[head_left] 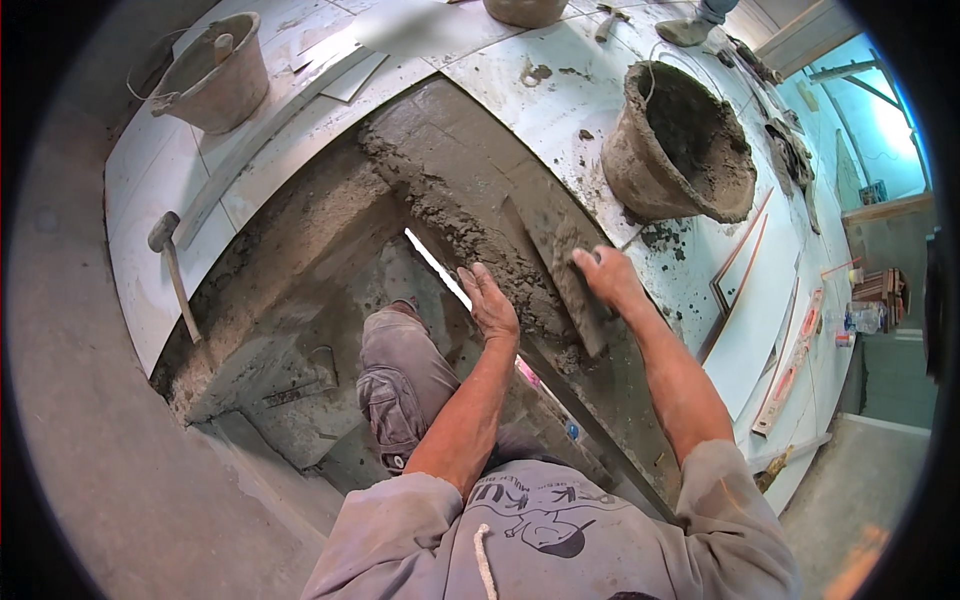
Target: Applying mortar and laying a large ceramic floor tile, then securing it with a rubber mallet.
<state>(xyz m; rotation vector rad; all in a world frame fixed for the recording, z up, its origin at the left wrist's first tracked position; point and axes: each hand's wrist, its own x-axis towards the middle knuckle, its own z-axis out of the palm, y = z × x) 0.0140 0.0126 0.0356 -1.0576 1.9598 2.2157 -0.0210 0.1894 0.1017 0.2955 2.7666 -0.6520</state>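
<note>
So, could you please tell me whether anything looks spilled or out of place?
Yes: dark crumbs, probably spilled mortar, litter the pale tiles beside the bucket nearest the right hand, looking odd outside the wet grey bed.

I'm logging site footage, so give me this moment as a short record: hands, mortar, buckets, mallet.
Left hand: open, apparently empty, near the mortar
Right hand: grips a flat trowel
Mortar: grey, lumpy
Right bucket: caked, holds grey mix
Upper-left bucket: handle inside
Top bucket: partly out of view
Mallet: on white tiles, at left
</note>
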